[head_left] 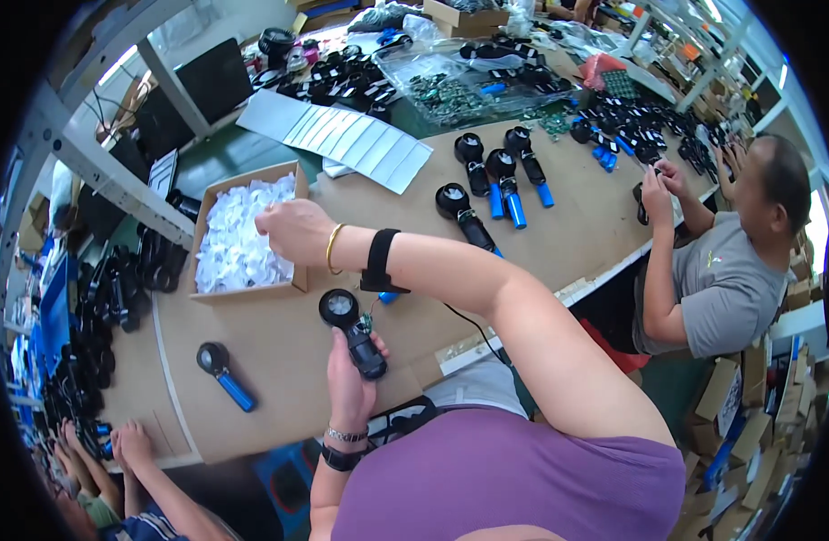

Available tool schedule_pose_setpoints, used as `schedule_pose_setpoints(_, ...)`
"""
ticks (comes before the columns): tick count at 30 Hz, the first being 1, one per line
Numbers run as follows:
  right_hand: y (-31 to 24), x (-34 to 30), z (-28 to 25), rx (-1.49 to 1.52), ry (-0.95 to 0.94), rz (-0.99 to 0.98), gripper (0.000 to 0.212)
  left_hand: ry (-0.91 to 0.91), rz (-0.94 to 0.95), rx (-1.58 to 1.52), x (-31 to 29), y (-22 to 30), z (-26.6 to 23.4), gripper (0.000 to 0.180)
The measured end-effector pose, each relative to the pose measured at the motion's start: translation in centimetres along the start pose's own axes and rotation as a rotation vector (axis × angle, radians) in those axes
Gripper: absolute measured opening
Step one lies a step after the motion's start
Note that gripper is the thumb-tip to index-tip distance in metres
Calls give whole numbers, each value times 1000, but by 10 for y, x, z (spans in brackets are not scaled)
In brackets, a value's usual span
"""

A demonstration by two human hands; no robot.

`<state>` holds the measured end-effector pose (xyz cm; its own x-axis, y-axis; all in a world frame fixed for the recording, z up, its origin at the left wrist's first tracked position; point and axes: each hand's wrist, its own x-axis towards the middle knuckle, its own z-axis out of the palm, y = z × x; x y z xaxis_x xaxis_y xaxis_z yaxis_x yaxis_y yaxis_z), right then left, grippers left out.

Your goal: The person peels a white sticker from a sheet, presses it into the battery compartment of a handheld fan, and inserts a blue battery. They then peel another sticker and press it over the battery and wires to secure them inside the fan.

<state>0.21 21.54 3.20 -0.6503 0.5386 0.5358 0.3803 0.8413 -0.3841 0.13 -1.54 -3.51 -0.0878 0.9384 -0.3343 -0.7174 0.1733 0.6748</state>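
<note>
My left hand [349,383] grips a small black handheld fan body [353,334] from below, its round head pointing away from me. Thin wires and a blue cylindrical battery [389,297] show beside that body. Crossing over to the left, my right hand [293,233] is above a cardboard box [249,293] filled with small white pieces [238,239]. Its fingers are bent together at the pieces, and what they pinch, if anything, is hidden. A similar black body with a blue battery [225,374] lies on the table to the left.
Several more fan bodies with blue batteries [502,176] lie beyond my right forearm. A pale divided sheet [342,140] lies behind the box. Circuit boards [446,95] fill a clear tray farther back. A co-worker [730,261] sits at the right, and another person's hands [130,444] are lower left.
</note>
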Motion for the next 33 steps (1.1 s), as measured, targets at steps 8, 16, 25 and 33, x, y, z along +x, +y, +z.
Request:
schedule_pose_setpoints(8,-12,-55,-45,130,8,55,10,7,-29,-1,0,4,2,49)
schedule_pose_setpoints(16,-36,-155,-86,478,-27,251,12,40,-22,-68,-14,4,-3,50)
schedule_pose_setpoints(25,-41,-199,-95,479,-4,289,19,22,-43,-53,-5,8,11,51)
schedule_pose_setpoints(33,-38,-200,-81,469,-47,167,20,26,-12,34,-13,9,12,54)
